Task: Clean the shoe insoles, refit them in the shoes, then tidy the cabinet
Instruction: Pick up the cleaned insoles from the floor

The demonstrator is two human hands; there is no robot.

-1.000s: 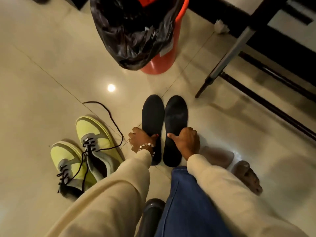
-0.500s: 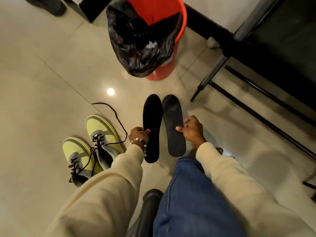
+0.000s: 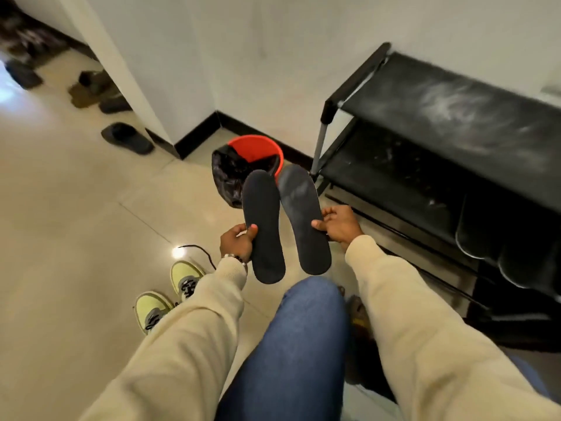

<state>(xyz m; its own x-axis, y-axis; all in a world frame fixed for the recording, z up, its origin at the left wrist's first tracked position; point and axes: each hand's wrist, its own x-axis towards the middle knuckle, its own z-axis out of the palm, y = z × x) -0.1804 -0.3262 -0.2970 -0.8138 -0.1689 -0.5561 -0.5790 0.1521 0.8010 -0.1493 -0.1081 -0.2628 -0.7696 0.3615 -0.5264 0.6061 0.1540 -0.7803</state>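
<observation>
Insoles in both hands' grip.

Both arms in cream sleeves reach forward. The left hand pinches the left insole at its edge, thumb on top. The right hand grips the right insole the same way.

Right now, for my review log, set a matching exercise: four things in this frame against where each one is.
Things:
1. left insole
2. right insole
3. yellow-green shoes
4. red bin

Places:
A. by the wall corner, black bag draped over its rim
B. on the floor, by the left sleeve
C. held in the right hand
D. held in the left hand

Pairs: 1-D, 2-C, 3-B, 4-A
</observation>
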